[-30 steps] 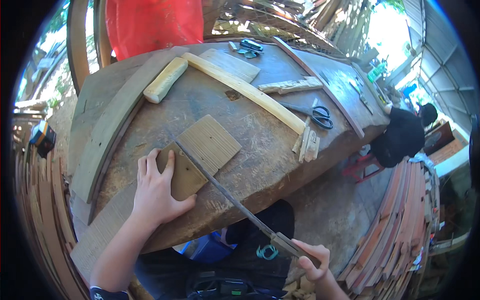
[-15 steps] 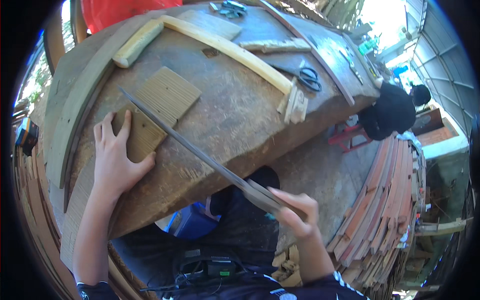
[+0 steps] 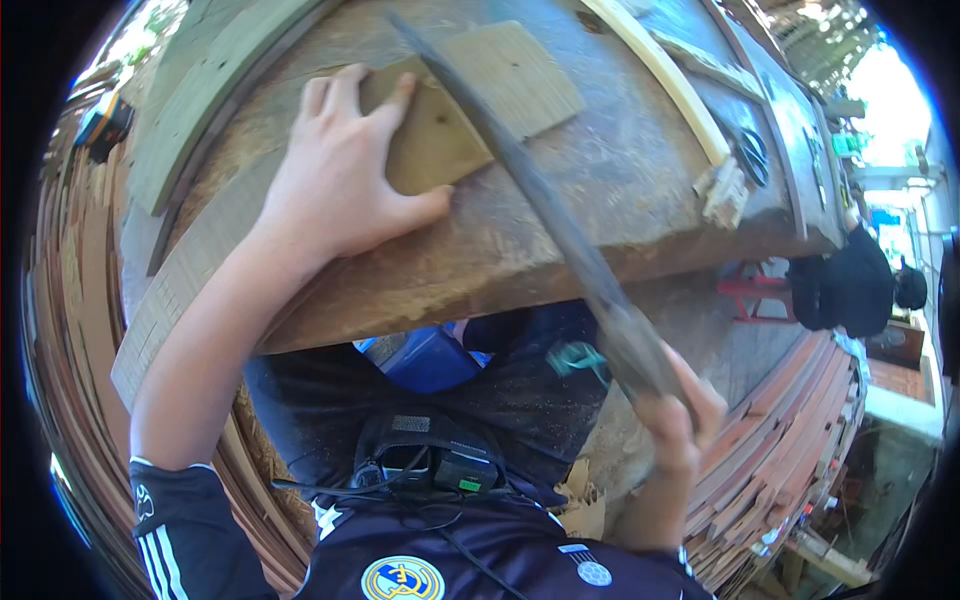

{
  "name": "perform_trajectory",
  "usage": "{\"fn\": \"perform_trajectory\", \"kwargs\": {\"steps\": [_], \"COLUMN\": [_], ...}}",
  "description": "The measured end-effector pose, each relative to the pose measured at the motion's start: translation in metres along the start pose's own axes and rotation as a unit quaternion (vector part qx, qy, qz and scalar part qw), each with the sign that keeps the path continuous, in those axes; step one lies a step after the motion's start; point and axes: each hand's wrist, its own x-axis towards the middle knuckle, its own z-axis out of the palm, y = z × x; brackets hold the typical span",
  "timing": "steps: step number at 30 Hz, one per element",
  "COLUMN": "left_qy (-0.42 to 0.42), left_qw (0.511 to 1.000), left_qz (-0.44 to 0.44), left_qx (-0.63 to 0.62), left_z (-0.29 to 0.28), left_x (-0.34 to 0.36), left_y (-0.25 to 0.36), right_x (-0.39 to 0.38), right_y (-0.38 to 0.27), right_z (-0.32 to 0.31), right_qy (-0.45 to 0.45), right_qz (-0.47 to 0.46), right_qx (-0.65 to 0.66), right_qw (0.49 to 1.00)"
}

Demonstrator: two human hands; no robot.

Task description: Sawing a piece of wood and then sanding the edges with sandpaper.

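My left hand [image 3: 345,170] lies spread over a brown wooden board [image 3: 440,145], thumb at its near edge. My right hand [image 3: 685,410] is closed round the wooden handle of a handsaw [image 3: 560,220]. The saw slants from that handle up to the board, and its dark blade is seen nearly edge-on. Just right of the blade lies a paler, ridged wooden part [image 3: 515,80]; I cannot tell whether it is still joined to the board. The blade's cutting edge is not clear, and the saw and right hand are slightly blurred.
The worn workbench [image 3: 600,190] bears a curved wooden piece [image 3: 235,90], a pale strip [image 3: 665,85] and black-handled scissors [image 3: 752,160]. A blue container [image 3: 430,362] stands beneath. Stacked reddish planks [image 3: 780,430] lie at right; a person in black [image 3: 845,280] is farther off.
The whole view has shifted, so the bench and boards appear farther right and higher. My left hand stays on the board, and my right hand keeps its grip on the saw.
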Motion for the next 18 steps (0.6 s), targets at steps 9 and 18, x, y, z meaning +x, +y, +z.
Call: {"fn": "perform_trajectory", "kwargs": {"steps": [9, 18], "left_qy": [0.012, 0.002], "left_qw": [0.998, 0.999], "left_qz": [0.047, 0.048], "left_qx": [-0.042, -0.023], "left_z": [0.006, 0.009], "left_x": [0.0, -0.003], "left_y": [0.014, 0.02], "right_x": [0.033, 0.045], "right_y": [-0.005, 0.004], "right_z": [0.044, 0.062], "right_qy": [0.034, 0.035], "right_qz": [-0.033, -0.055], "right_qx": [-0.044, -0.039], "right_qw": [0.998, 0.997]}}
